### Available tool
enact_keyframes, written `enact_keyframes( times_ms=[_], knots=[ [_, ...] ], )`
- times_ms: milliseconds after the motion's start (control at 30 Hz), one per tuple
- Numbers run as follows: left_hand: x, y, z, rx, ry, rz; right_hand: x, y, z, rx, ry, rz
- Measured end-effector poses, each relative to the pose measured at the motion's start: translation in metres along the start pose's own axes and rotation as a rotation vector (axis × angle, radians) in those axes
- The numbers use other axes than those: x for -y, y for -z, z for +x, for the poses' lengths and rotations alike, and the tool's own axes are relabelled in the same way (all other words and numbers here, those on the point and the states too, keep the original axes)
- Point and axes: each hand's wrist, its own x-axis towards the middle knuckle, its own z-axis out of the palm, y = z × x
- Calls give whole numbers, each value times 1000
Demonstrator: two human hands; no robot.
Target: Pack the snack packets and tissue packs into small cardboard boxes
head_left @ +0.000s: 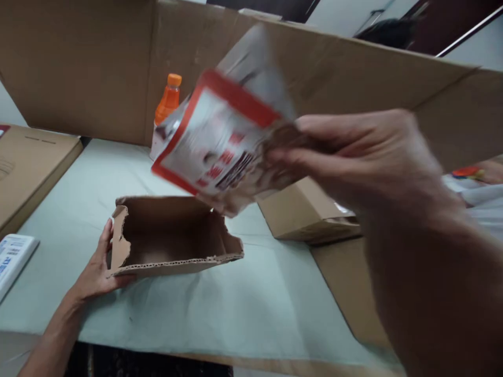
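A person's two bare hands are at work over a worktop (251, 309) spread with a pale green cloth. The right hand (365, 157) pinches a shiny white packet with a red border and brown lower part (220, 152) by one edge, between thumb and fingers. The packet is held up in the air, tilted, and overlaps the far right corner of a small, open-topped brown cardboard box with torn edges (168, 268). Motion blurs the packet, so its lettering cannot be made out. The left hand (94, 275) grips the box's left end, its fingers spread around the near corner. The box sits on the cloth, its inside dark.

Behind it, partly covered by the packet, stands an orange bottle with an orange cap (167, 107), near a tall brown cardboard panel (98, 63). To the left lie a wide, flat brown carton (35, 162) and, nearer, a white box with blue print (13, 259). To the right, a brown cardboard box (298, 209) is partly hidden by the right arm.
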Motion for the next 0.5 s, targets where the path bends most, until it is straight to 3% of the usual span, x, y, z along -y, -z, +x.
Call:
enact_keyframes(
  times_ms=[67,133,233,300,400,500],
  knots=[
    [3,1,-2,-6,-15,37,-25,3,16,-107,-51,-19],
    [7,2,-5,-19,-36,83,-54,-11,33,-23,-94,-89],
    [17,2,-8,-23,-49,107,-105,-52,59,180,-149,-194],
    [24,1,-9,-23,-60,96,-139,-82,73,220,-187,-210],
    [30,1,-9,-33,-68,89,-182,-110,83,109,-243,-238],
    [27,1,-8,-41,-60,100,-207,-111,73,-75,-297,-280]
  ],
)
